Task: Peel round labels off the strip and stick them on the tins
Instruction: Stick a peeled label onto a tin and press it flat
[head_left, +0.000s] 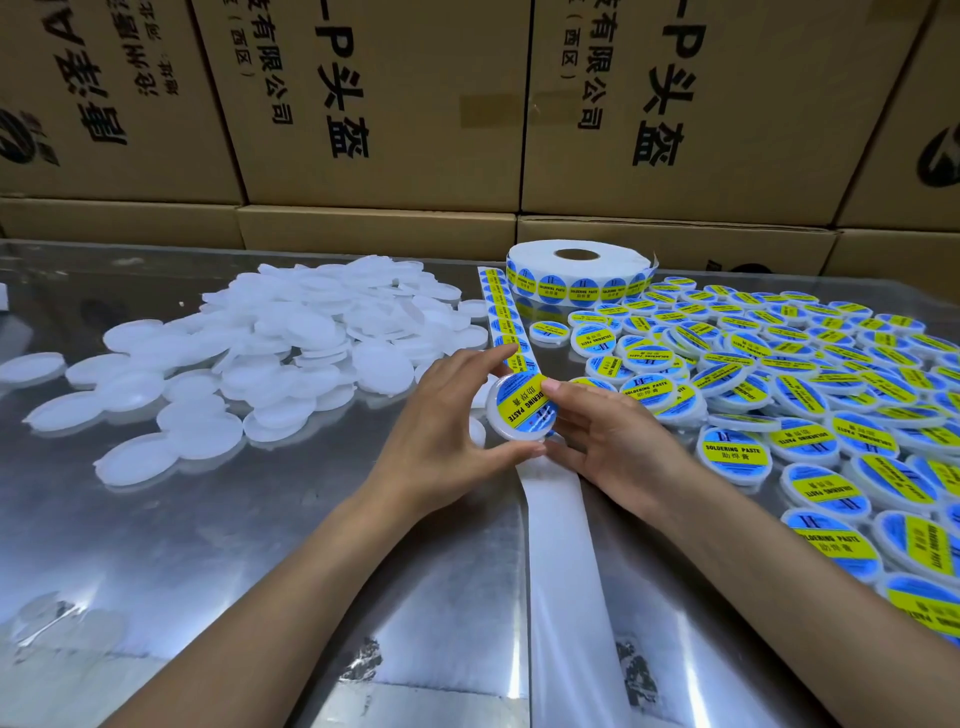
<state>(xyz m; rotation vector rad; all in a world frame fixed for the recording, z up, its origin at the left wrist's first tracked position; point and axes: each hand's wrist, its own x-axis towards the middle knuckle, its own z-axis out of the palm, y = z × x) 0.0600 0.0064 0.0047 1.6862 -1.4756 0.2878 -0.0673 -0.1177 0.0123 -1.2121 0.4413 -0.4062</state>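
Note:
My left hand (441, 415) grips a round white tin (519, 415) by its rim, tilted toward me above the table. A blue and yellow round label (522, 408) lies on the tin's face. My right hand (597, 431) touches the label's upper right edge with a fingertip, its other fingers under the tin. The label strip (506, 317) runs from the roll (576, 273) toward my hands. Bare white backing (561, 545) trails from under the tin to the table's near edge.
A heap of plain white tins (291, 343) lies on the left of the shiny metal table (208, 519). Several labelled tins (779, 374) are spread across the right. Brown cardboard boxes (374, 104) wall off the back.

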